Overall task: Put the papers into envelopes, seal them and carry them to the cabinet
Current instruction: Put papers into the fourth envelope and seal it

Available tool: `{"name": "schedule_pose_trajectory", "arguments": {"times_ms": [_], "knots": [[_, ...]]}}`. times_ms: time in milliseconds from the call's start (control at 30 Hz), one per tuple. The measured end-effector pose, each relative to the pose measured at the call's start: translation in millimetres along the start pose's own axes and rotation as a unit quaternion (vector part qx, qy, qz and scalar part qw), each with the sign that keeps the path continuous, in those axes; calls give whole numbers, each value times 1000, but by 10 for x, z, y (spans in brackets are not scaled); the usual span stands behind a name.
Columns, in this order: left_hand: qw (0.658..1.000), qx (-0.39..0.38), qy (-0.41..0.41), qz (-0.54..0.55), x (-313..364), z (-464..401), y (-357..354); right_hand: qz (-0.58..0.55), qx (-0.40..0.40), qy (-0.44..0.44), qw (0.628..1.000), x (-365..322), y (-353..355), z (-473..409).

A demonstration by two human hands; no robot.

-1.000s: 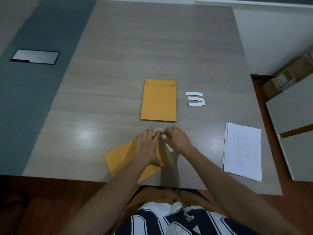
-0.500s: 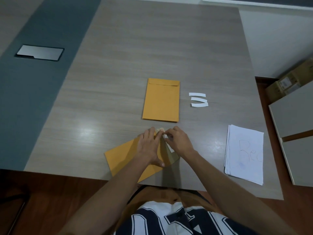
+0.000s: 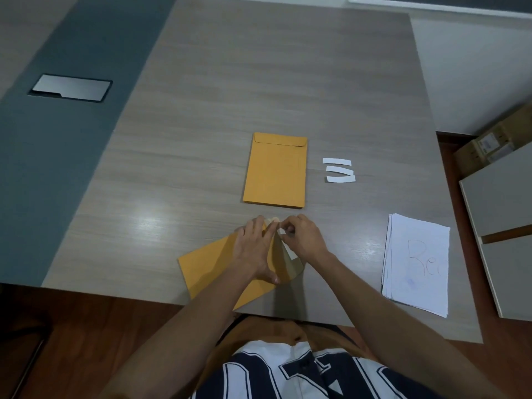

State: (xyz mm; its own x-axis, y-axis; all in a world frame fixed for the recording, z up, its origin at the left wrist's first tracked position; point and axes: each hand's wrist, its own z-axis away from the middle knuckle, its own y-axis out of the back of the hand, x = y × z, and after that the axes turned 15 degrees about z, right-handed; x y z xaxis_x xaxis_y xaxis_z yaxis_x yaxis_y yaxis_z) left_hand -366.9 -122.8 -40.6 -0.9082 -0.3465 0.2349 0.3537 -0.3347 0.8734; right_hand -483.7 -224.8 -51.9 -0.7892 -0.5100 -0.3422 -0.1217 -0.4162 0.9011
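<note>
A yellow-brown envelope [image 3: 207,266] lies slanted at the table's near edge, its flap end lifted to the right. My left hand [image 3: 254,249] lies flat on it with straight fingers, pressing it down. My right hand [image 3: 302,237] pinches a white strip at the flap's top corner, fingers curled. A stack of closed yellow-brown envelopes [image 3: 275,171] lies farther back in the middle. A pile of white papers [image 3: 417,263] with writing sits at the right near the table edge.
Three white peeled strips [image 3: 339,170] lie right of the envelope stack. A metal cover plate [image 3: 70,87] sits in the grey band at the left. Grey cabinet tops [image 3: 503,214] and a cardboard box [image 3: 489,145] stand right of the wooden table [image 3: 259,82].
Both hands stay on the slanted envelope's flap corner; the right fingers shift slightly on the white strip. The view moves a little.
</note>
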Motion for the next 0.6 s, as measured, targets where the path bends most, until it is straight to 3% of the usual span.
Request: {"name": "schedule_pose_trajectory", "arguments": {"times_ms": [300,600], "knots": [[1000,-1,1,7,-6,0,-4,-4,-3,-4,1000,-12,-1,-24],[1000,3,-8,27,-27,7,-10,2,42,25,999,67,-88,63]]}}
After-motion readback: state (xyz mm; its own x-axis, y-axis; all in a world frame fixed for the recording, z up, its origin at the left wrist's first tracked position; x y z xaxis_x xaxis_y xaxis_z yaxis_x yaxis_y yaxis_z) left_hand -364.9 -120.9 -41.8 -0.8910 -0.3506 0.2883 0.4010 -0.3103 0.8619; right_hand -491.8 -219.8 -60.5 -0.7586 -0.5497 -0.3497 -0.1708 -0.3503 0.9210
